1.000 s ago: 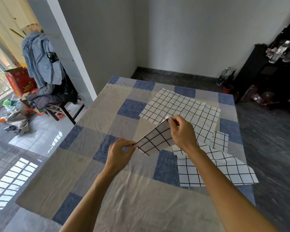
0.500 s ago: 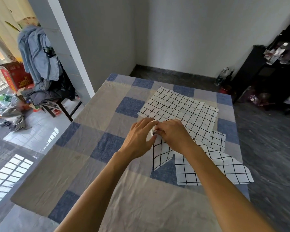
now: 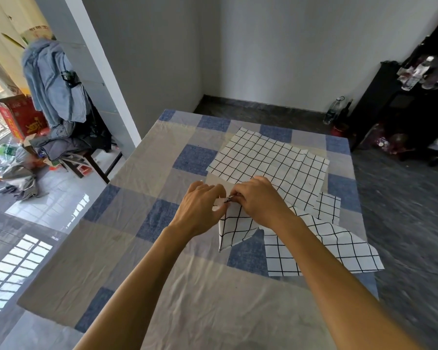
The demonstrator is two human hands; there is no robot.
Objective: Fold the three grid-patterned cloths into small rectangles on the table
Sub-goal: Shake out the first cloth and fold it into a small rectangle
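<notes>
Two hands that had held a grid-patterned cloth stretched between them a second earlier had come together over the table, bringing its corners to meet. Above the near stretch of the blue, grey and beige patchwork tablecloth (image 3: 162, 279), the left hand (image 3: 200, 210) and right hand (image 3: 261, 200) met knuckle to knuckle. Each pinched the top edge of the doubled cloth (image 3: 235, 228), which hung below them in a point; whether its tip touched the table could not be told. Just right of it, partly under the right forearm, a second grid cloth (image 3: 321, 251) lay flat near the table's right edge. Beyond the hands a third, larger grid cloth (image 3: 268, 160) lay spread open. Farther off, a chair (image 3: 91, 157) heaped with clothes stood left of the table and a plastic bottle (image 3: 335, 109) stood by the far wall.
</notes>
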